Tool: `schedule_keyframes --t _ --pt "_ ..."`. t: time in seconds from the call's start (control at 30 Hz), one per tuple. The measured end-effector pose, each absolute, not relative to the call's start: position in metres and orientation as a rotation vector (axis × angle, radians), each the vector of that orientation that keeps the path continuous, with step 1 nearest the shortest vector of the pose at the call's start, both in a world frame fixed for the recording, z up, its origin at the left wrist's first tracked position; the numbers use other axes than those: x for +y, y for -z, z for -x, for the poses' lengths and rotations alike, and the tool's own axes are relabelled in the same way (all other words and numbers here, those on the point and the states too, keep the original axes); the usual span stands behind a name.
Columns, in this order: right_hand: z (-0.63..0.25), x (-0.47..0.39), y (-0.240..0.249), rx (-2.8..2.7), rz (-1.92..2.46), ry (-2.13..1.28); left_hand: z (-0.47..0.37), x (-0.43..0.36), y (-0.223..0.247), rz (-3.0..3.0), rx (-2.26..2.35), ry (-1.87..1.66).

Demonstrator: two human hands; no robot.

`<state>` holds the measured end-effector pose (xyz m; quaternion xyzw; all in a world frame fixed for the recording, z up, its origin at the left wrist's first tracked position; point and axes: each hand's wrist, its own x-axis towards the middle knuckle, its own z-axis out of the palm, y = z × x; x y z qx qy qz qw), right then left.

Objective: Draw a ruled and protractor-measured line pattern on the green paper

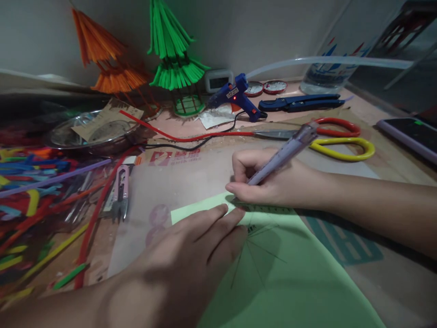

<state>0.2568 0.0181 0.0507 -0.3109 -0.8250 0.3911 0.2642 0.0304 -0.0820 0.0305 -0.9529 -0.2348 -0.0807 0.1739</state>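
Note:
My right hand (269,177) is closed around a light purple pen (282,157), its tip low at the top edge of a green sheet of paper (300,273). Thin dark lines spread out from one point on the sheet, beside small printed characters. What looks like a clear ruler (269,208) with dark marks lies across the paper just below the pen hand. My left hand (201,246) rests on the sheet with its fingers stretched out, the fingertips at the ruler's left part and close to the pen tip. That hand covers the paper's left side.
Behind my hands lie red-and-yellow-handled scissors (343,149), blue pliers (300,103) and a blue glue gun (235,93) with a lit red light. Green (177,75) and orange (119,82) tiered models stand at the back. Thread snips (121,191) and many coloured strips (37,182) are leftward; a phone (409,132) is rightward.

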Motion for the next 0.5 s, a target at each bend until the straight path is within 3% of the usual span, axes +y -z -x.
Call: schedule_keyframes --t 0.5 --pt "-0.2644 0.0145 -0.0580 -2.483 0.618 -0.771 -0.0380 -0.0756 -0.0384 2.736 -0.671 0.260"
